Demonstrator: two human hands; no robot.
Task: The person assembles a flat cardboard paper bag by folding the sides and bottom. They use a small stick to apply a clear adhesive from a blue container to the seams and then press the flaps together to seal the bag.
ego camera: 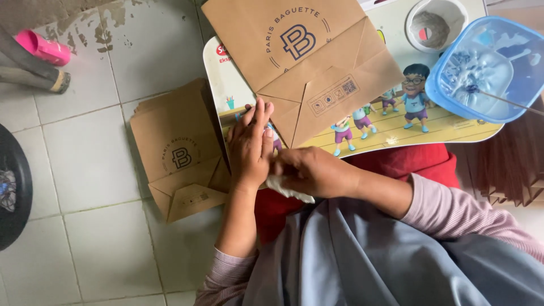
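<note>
Both hands meet at the near edge of the cartoon-printed table [453, 127]: the left hand [249, 144] lies flat and open, while the right hand [310, 171] pinches a white cloth [290, 190] against it. Beside them lies a folded brown paper bag [309, 56], likely light, stiff and easily creased, best held by its edges; a blue tub [488, 68] sits further right.

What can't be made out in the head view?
- White cloth: mostly hidden under the right hand; its full shape unclear.
- Tray picture: covered by the brown paper bag.
- Blue container: cut off by the right edge.
- Black round object: cut off by the left edge.
- Left hand palm: faces down, unseen.
</note>
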